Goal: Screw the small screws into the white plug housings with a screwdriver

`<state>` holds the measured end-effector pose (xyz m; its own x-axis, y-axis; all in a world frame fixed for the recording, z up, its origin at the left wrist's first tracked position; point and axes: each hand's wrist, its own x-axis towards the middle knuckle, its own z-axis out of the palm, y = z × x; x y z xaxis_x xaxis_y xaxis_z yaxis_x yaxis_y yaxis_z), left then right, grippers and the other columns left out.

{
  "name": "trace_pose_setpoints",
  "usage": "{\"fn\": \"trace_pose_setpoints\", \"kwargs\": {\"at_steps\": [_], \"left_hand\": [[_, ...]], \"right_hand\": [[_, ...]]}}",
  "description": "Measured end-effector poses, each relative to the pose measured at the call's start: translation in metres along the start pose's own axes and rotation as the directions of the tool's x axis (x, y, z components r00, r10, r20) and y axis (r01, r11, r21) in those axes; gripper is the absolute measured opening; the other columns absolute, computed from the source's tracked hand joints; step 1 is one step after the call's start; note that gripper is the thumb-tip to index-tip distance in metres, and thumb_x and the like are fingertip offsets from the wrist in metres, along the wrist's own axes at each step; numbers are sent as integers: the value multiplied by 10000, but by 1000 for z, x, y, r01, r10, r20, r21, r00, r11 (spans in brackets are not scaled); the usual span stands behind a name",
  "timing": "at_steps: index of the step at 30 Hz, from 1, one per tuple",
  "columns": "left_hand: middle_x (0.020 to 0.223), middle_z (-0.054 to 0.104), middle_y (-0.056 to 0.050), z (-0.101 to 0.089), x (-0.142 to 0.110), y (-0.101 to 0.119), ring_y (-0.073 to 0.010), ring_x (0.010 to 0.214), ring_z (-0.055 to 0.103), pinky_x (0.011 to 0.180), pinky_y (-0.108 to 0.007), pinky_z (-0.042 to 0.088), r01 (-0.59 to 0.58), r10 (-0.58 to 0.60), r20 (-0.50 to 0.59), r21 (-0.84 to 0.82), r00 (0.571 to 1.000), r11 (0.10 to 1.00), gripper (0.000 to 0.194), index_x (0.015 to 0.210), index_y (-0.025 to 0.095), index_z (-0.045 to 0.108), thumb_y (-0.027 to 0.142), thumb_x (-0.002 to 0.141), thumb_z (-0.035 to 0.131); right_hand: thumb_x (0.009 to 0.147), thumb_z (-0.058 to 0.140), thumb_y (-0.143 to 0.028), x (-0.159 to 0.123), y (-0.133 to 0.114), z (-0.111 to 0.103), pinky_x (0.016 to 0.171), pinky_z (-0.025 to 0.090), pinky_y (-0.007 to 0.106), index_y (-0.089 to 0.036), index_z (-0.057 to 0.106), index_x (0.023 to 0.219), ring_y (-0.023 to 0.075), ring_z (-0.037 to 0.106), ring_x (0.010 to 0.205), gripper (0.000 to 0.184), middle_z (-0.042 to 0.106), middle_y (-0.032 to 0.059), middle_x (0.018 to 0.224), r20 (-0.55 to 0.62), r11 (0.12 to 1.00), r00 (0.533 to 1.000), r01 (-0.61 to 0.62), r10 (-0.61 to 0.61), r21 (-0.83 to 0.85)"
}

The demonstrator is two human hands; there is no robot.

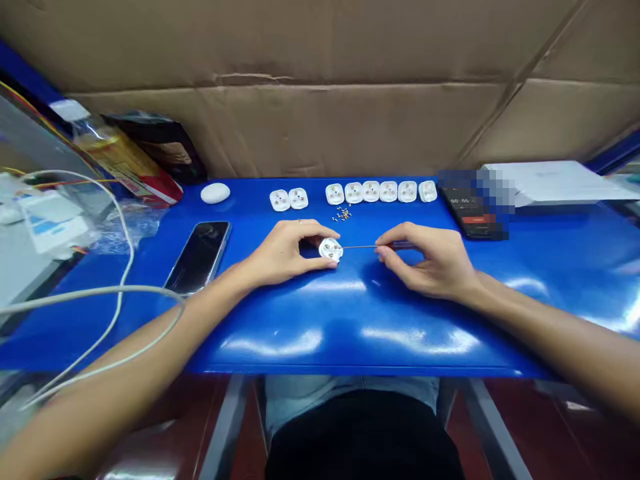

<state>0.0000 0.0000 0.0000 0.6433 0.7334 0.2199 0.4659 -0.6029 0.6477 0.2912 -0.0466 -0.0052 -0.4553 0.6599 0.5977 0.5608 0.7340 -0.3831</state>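
The left hand [285, 253] holds a round white piece [331, 251] between thumb and fingers, just right of its palm, above the blue worktop [340, 333]. The right hand [433, 259] grips a thin metal tool [361, 247], its tip reaching left to that piece. Beyond the left hand's fingertips lie small metal parts [343, 214]; farther beyond stands a row of white pieces [371, 192].
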Motion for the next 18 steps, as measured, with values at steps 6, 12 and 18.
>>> {"fn": "trace_pose_setpoints", "kwargs": {"at_steps": [6, 12, 18], "left_hand": [[1165, 807, -57, 1, 3, -4, -234, 1015, 747, 879, -327, 545, -15, 15, -10, -15, 1000, 1000, 457, 1238, 205, 795, 455, 864, 880], [1155, 811, -70, 1, 2, -3, -242, 1007, 752, 871, -335, 555, -44, 44, -23, -3, 999, 999, 443, 1226, 209, 797, 462, 870, 871], [1152, 812, -67, 2, 1, -3, -233, 1001, 755, 863, -323, 557, -54, 55, -30, 12, 998, 998, 431, 1225, 202, 794, 435, 872, 879]], "right_hand": [[948, 700, -181, 1, 1, 1, 684, 622, 284, -260, 711, 1009, 175, 780, 726, 100, 818, -16, 908, 9, 1000, 1000, -15, 15, -13], [958, 690, -188, 1, 0, 0, 677, 616, 283, -252, 715, 992, 178, 781, 717, 77, 816, -10, 891, 3, 1000, 1000, -6, 6, -22], [966, 699, -195, 1, 0, 1, 663, 620, 278, -255, 703, 1002, 175, 783, 718, 70, 817, -13, 892, -8, 998, 1000, 22, -23, -58]]}}
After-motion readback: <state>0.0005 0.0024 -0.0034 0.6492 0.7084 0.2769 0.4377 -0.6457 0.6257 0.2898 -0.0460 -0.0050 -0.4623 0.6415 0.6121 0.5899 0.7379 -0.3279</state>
